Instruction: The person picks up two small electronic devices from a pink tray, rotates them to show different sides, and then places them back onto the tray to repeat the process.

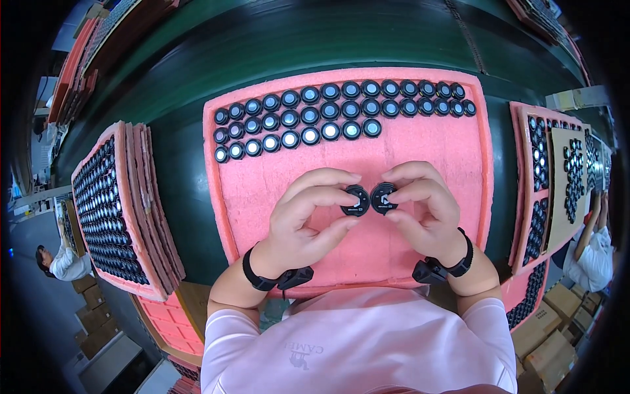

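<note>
Between the fingers of my left hand (308, 213) is a round black disc-shaped part (356, 201) with small pale markings on its face. My right hand (426, 207) pinches a matching black disc (384, 198). The two discs are held side by side, their edges almost meeting, above a pink foam tray (348, 262). Farther back in that tray, similar round black parts (290, 139) with pale shiny centres lie in three rows. The third row, nearest my hands, stops around the tray's middle. A dark band with a small box circles each wrist.
A green work surface (275, 46) runs behind the tray. To the left, stacked pink foam trays (141, 217) hold many black parts. More filled trays (525, 190) and a cardboard sheet (561, 157) stand at right. Other people (590, 256) are at both sides; cardboard boxes (551, 354) sit lower right.
</note>
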### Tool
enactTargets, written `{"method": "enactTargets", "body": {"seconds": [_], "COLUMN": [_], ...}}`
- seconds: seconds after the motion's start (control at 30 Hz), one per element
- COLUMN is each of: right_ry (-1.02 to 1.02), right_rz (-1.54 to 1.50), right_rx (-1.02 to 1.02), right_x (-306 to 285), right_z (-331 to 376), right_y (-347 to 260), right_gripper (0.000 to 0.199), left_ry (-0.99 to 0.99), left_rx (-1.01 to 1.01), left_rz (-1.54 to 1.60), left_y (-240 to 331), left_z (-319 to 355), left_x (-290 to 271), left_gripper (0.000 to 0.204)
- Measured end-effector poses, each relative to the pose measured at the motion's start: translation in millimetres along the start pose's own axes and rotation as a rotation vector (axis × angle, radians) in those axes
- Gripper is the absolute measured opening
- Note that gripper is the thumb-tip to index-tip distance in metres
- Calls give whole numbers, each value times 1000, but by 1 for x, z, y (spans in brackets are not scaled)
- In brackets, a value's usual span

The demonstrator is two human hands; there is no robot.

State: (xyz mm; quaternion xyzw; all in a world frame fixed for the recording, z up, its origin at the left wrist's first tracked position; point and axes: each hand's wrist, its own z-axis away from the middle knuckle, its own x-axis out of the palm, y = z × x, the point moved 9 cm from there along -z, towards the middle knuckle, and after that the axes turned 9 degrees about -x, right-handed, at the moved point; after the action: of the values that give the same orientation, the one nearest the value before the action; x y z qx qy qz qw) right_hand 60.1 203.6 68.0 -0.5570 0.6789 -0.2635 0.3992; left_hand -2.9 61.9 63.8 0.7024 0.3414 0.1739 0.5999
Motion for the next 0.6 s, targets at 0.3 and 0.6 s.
{"method": "enactTargets", "body": {"seconds": [0.3, 0.6], "right_ry": [178, 176], "right_rz": [-249, -280], "right_rx": [122, 93], "right_x": [1, 4], "right_z": [7, 6], "right_y": [19, 19], "right_gripper": [28, 28], "left_ry": [92, 52], "left_rx": [-121, -9], "left_rz": [85, -130], "left_y": [-10, -4], "left_z": [-2, -3], "left_x": [-1, -1], "left_gripper": [35, 32]}}
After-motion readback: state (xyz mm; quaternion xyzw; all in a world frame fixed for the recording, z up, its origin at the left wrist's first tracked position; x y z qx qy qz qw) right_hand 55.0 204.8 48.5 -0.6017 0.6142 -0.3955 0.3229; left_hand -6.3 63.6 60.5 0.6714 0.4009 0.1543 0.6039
